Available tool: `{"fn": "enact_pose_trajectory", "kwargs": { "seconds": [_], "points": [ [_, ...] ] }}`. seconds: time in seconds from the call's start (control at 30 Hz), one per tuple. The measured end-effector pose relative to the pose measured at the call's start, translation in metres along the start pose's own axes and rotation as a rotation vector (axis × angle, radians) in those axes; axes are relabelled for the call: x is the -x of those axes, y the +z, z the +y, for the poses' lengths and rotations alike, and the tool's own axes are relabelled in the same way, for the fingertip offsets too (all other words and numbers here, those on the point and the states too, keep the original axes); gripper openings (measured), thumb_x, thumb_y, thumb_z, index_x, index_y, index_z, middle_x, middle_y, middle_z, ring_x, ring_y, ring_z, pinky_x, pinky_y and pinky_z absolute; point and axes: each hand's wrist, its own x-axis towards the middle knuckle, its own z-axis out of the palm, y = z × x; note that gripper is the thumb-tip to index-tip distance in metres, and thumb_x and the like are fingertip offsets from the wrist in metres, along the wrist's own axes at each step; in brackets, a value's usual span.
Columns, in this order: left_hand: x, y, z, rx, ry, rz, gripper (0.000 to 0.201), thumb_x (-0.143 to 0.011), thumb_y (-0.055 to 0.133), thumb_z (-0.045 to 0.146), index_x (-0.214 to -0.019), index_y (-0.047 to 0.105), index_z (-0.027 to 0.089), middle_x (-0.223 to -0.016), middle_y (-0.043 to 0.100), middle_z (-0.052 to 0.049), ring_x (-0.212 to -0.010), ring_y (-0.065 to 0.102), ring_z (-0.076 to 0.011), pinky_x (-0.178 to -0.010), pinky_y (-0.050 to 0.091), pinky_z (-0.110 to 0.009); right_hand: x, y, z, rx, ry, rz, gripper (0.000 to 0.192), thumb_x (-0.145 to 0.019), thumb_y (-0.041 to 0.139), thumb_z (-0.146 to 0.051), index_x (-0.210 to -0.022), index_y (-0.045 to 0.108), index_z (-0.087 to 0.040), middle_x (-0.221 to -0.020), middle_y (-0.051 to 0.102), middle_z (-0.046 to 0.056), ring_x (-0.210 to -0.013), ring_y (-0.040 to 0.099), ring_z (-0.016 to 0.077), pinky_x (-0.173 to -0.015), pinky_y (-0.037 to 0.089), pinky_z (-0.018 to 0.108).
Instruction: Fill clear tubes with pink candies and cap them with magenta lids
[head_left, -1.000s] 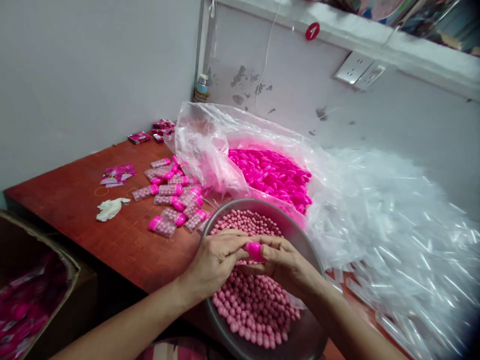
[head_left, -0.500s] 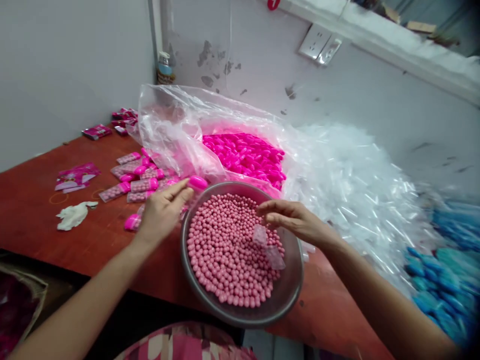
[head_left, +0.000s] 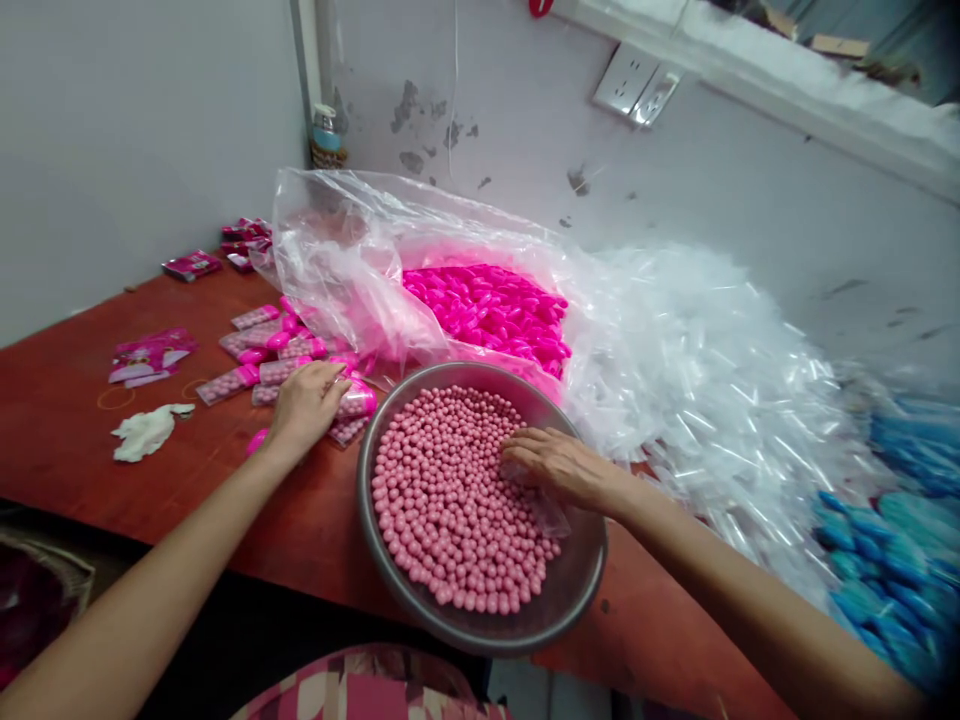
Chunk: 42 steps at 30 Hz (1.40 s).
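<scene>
A grey bowl (head_left: 369,500) of pink beads (head_left: 457,500) stands at the table's front edge. Inside it, at the right, my right hand (head_left: 559,465) has its fingers closed around a small clear plastic container (head_left: 517,472), mostly hidden by them. Another clear container (head_left: 551,515) lies on the beads just below. My left hand (head_left: 306,408) is over a group of bead-filled clear containers with pink caps (head_left: 289,370), fingers bent together. By its thumb lies one pink-capped container (head_left: 356,400); whether the fingers grip anything is hidden.
Behind the bowl, an open plastic bag (head_left: 337,250) holds bright pink caps (head_left: 495,310). A heap of clear empty containers (head_left: 720,400) spreads to the right, with blue pieces (head_left: 877,560) beyond. A white scrap (head_left: 148,432) and pink packets (head_left: 150,355) lie left on the red table (head_left: 247,510).
My left hand has moved left and down from the bowl's rim to the filled containers with the pink-capped container. My right hand has lowered and closed on a clear container in the beads.
</scene>
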Motion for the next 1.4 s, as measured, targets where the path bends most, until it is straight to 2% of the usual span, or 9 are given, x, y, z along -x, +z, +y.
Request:
{"fn": "enact_pose_trajectory", "kwargs": {
  "seconds": [0.1, 0.23, 0.4, 0.5, 0.67, 0.83, 1.0, 1.2, 1.4],
  "points": [
    [0.006, -0.016, 0.028, 0.135, 0.014, 0.09, 0.031, -0.082, 0.049, 0.032, -0.1, 0.065, 0.012, -0.105, 0.067, -0.012, -0.101, 0.059, -0.0233, -0.092, 0.043, -0.037, -0.006, -0.003, 0.008, -0.025, 0.067, 0.027, 0.015, -0.089, 0.047, -0.027, -0.091, 0.057, -0.016, -0.086, 0.06, 0.007, -0.079, 0.056, 0.0162, -0.072, 0.044, 0.027],
    [0.02, -0.034, 0.085, 0.374, 0.094, 0.076, 0.027, -0.083, 0.052, 0.028, -0.105, 0.064, 0.016, -0.106, 0.067, -0.006, -0.1, 0.06, -0.0193, -0.092, 0.044, -0.033, -0.033, -0.006, 0.009, 0.115, 0.06, 0.127, 0.016, -0.09, 0.043, -0.024, -0.094, 0.056, -0.015, -0.087, 0.059, 0.008, -0.081, 0.053, 0.018, -0.071, 0.042, 0.028],
    [0.035, -0.03, 0.117, 0.632, 0.053, 0.021, 0.025, -0.086, 0.05, 0.019, -0.107, 0.063, 0.014, -0.106, 0.066, -0.006, -0.099, 0.06, -0.0148, -0.091, 0.044, -0.026, -0.081, 0.008, -0.022, 0.16, -0.224, 0.043, 0.017, -0.088, 0.041, -0.012, -0.082, 0.056, -0.013, -0.081, 0.058, 0.008, -0.076, 0.049, 0.0182, -0.073, 0.04, 0.031],
    [0.039, -0.025, 0.113, 0.687, -0.015, 0.011, 0.026, -0.086, 0.049, 0.019, -0.107, 0.063, 0.013, -0.107, 0.066, -0.006, -0.1, 0.059, -0.0152, -0.092, 0.044, -0.026, -0.093, 0.018, -0.038, -0.153, -0.252, 0.038, 0.012, -0.082, 0.046, -0.005, -0.079, 0.054, -0.013, -0.079, 0.056, 0.005, -0.072, 0.048, 0.0146, -0.069, 0.04, 0.026],
    [0.04, -0.025, 0.11, 0.728, -0.087, -0.021, 0.027, -0.086, 0.049, 0.023, -0.108, 0.063, 0.015, -0.108, 0.066, -0.006, -0.101, 0.059, -0.0161, -0.092, 0.044, -0.028, -0.077, 0.011, -0.04, -0.987, 0.074, 0.107, 0.008, -0.078, 0.059, -0.019, -0.082, 0.052, -0.016, -0.072, 0.054, -0.002, -0.066, 0.05, 0.0116, -0.062, 0.042, 0.024],
    [0.039, -0.028, 0.123, 0.737, -0.119, -0.237, 0.034, -0.077, 0.063, 0.028, -0.108, 0.063, 0.016, -0.108, 0.066, -0.007, -0.097, 0.06, -0.0198, -0.084, 0.048, -0.029, -0.057, -0.004, -0.042, -1.526, 0.191, 0.262, 0.024, -0.07, 0.07, -0.026, -0.081, 0.051, -0.018, -0.074, 0.056, -0.003, -0.068, 0.056, 0.0105, -0.067, 0.047, 0.025],
    [0.04, -0.029, 0.13, 0.885, -0.059, -0.442, 0.021, -0.083, 0.053, 0.019, -0.098, 0.068, 0.019, -0.097, 0.07, -0.003, -0.092, 0.061, -0.0171, -0.084, 0.044, -0.026, -0.044, -0.006, -0.048, -1.446, 0.122, 0.39, 0.025, -0.072, 0.069, -0.024, -0.091, 0.052, -0.021, -0.079, 0.057, -0.003, -0.072, 0.057, 0.01, -0.067, 0.048, 0.023],
    [0.039, -0.02, 0.124, 1.123, -0.148, -0.595, 0.024, -0.081, 0.055, 0.022, -0.101, 0.066, 0.013, -0.093, 0.068, -0.006, -0.084, 0.061, -0.0174, -0.076, 0.046, -0.026, -0.031, -0.015, -0.037, -0.942, 0.004, 0.445, 0.025, -0.083, 0.057, -0.024, -0.109, 0.056, -0.022, -0.093, 0.063, 0.003, -0.079, 0.06, 0.0129, -0.072, 0.049, 0.025],
    [0.038, -0.026, 0.129, 1.222, -0.124, -0.639, 0.028, -0.079, 0.054, 0.017, -0.104, 0.066, 0.014, -0.094, 0.068, -0.006, -0.087, 0.06, -0.0187, -0.079, 0.046, -0.029, -0.031, -0.026, -0.043, -0.681, -0.135, 0.524, 0.027, -0.086, 0.054, -0.024, -0.112, 0.06, -0.022, -0.093, 0.067, 0.005, -0.083, 0.063, 0.014, -0.074, 0.048, 0.023]
  ]
}}
